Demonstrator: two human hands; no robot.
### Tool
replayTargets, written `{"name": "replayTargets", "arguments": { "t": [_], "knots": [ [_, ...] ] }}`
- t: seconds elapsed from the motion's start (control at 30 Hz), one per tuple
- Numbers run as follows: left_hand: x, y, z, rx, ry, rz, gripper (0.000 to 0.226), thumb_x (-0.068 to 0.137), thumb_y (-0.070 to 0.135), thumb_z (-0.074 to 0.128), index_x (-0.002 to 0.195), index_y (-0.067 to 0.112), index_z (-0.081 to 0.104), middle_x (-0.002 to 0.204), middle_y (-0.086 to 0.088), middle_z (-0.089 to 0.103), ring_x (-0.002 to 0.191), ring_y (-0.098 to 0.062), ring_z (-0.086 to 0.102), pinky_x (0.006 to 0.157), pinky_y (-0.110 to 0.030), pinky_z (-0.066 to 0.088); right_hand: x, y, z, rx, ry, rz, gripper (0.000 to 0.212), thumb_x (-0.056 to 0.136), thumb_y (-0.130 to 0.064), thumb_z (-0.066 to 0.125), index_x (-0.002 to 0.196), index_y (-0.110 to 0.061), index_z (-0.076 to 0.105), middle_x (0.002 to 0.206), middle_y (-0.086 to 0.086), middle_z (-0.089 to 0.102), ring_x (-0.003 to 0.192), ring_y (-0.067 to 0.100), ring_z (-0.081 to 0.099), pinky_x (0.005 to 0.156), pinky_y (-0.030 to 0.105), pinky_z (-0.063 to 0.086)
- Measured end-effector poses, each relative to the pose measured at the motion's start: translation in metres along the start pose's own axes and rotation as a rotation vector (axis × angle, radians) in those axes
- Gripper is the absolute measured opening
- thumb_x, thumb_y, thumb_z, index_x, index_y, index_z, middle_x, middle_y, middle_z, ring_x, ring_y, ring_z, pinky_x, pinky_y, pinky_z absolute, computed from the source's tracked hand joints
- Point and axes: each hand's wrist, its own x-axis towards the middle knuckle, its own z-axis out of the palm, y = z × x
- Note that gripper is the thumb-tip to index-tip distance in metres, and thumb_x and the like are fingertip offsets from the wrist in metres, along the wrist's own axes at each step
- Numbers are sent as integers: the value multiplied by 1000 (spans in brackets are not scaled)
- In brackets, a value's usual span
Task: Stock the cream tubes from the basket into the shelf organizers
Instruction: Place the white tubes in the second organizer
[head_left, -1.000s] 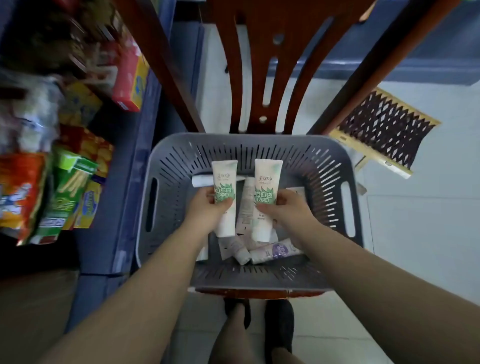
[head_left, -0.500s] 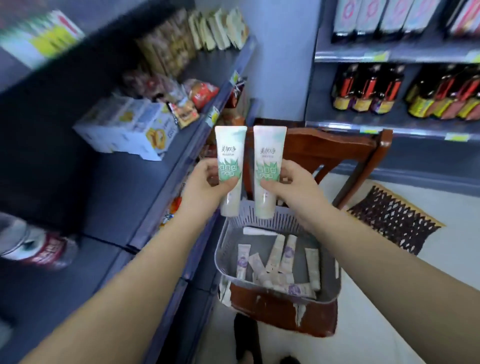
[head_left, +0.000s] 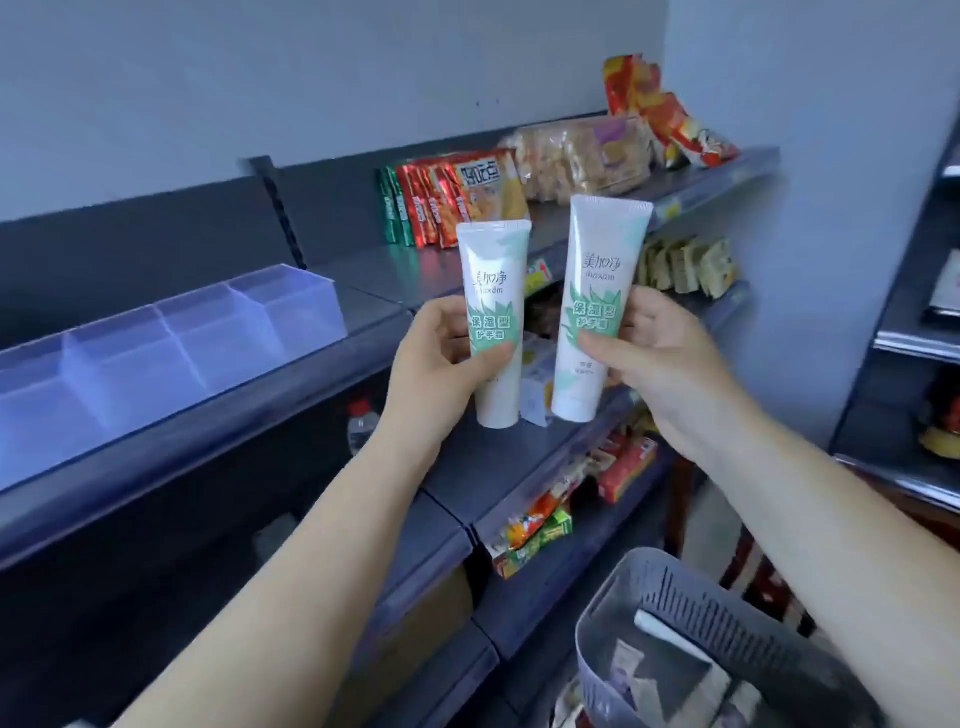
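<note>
In the head view, the left hand (head_left: 436, 358) grips one white-and-green cream tube (head_left: 493, 322) upright, cap end down, fingers curled round its lower half. The right hand (head_left: 670, 364) pinches a second cream tube (head_left: 597, 306) just beside it at three o'clock, the two tubes apart. The clear shelf organizer (head_left: 171, 353) sits at nine o'clock. The grey basket (head_left: 613, 623), at five o'clock, holds more tubes.

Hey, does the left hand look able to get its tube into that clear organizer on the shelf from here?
Probably yes. The left hand holds its cream tube upright, and the clear organizer sits open-topped on the shelf to its left, with nothing between them. Its compartments look empty.
</note>
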Motion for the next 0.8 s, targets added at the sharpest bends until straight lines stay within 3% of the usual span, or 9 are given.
{"name": "replayTargets", "arguments": {
  "t": [0.17, 0.27, 0.47, 0.63, 0.8],
  "knots": [
    [-13, 32, -67, 73, 134, 46, 32, 76, 11, 73, 96, 26, 54, 100, 6, 66, 93, -15, 63, 84, -39, 53, 4, -28, 60, 74, -170, -75, 27, 83, 3, 62, 92, -23, 61, 83, -13, 72, 81, 0, 66, 67, 18, 52],
    [-23, 50, -105, 112, 240, 84, 31, 78, 8, 72, 94, 28, 53, 98, 9, 64, 90, -12, 61, 80, -32, 53, 9, -40, 101, 147, -251, -97, 31, 82, 5, 61, 95, -22, 61, 88, -14, 73, 86, 2, 67, 72, 18, 53],
    [-41, 80, -180, 226, 408, 159, 33, 76, 9, 74, 96, 25, 53, 101, 5, 66, 93, -14, 64, 79, -25, 53, 16, -55, 183, 222, -390, -118, 31, 80, 4, 63, 95, -23, 62, 98, -6, 71, 97, 12, 65, 87, 31, 50],
    [-54, 101, -235, 241, 491, 183, 34, 75, 8, 74, 98, 21, 53, 102, -1, 67, 93, -18, 65, 81, -33, 55, 24, -74, 243, 303, -522, -146, 31, 79, 4, 63, 94, -23, 61, 89, -7, 71, 90, 9, 65, 83, 29, 52],
    [-49, 126, -283, 282, 512, 172, 43, 72, 8, 75, 100, 28, 49, 101, -3, 67, 93, -22, 66, 82, -38, 56, 38, -95, 294, 354, -606, -184, 35, 78, 5, 62, 98, -23, 59, 85, -10, 71, 85, 10, 66, 79, 34, 54]
  ]
}}
